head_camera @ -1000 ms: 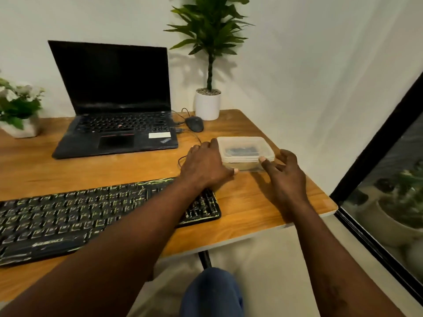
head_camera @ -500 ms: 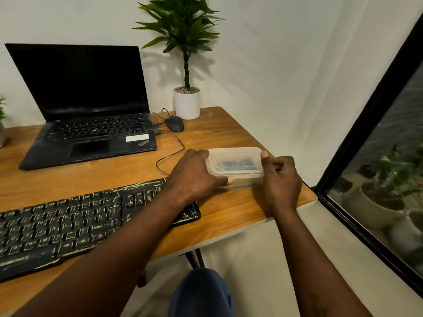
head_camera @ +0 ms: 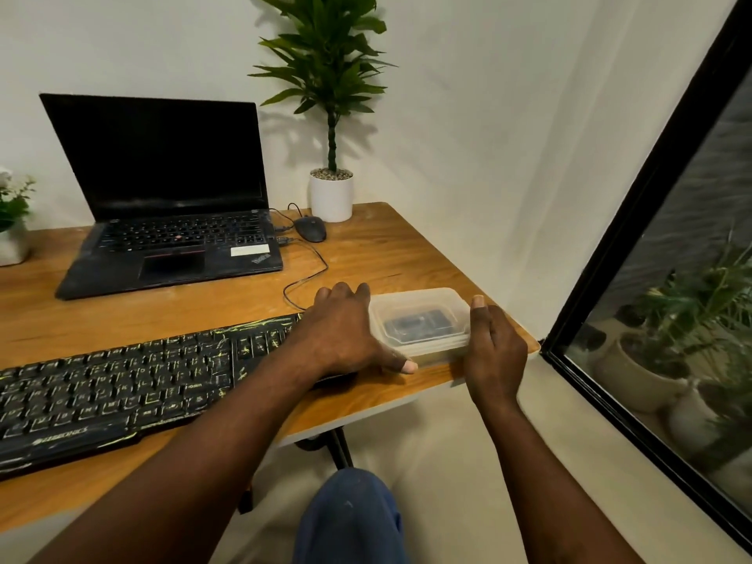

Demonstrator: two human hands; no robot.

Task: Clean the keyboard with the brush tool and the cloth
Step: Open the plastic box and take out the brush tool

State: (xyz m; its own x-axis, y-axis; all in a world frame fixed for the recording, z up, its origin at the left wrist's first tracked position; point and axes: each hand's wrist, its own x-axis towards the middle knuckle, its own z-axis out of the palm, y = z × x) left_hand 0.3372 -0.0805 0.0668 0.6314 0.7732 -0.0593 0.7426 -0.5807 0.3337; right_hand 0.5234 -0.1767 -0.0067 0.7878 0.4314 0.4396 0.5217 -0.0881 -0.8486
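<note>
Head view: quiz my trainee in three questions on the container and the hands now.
1. True or false: the lid is on the clear plastic container.
2. The left hand covers the right end of which? A) black keyboard B) laptop C) mouse
3. Fill in: the right hand grips the container's ___ side.
Key: 1 true; 2 A; 3 right.

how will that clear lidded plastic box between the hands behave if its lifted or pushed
The plastic box looks thin-walled and mostly empty, with one small dark item inside, so probably light and a bit flexible. Its low, flat shape should not tip or roll. On the smooth wooden desk it would likely slide easily.
</note>
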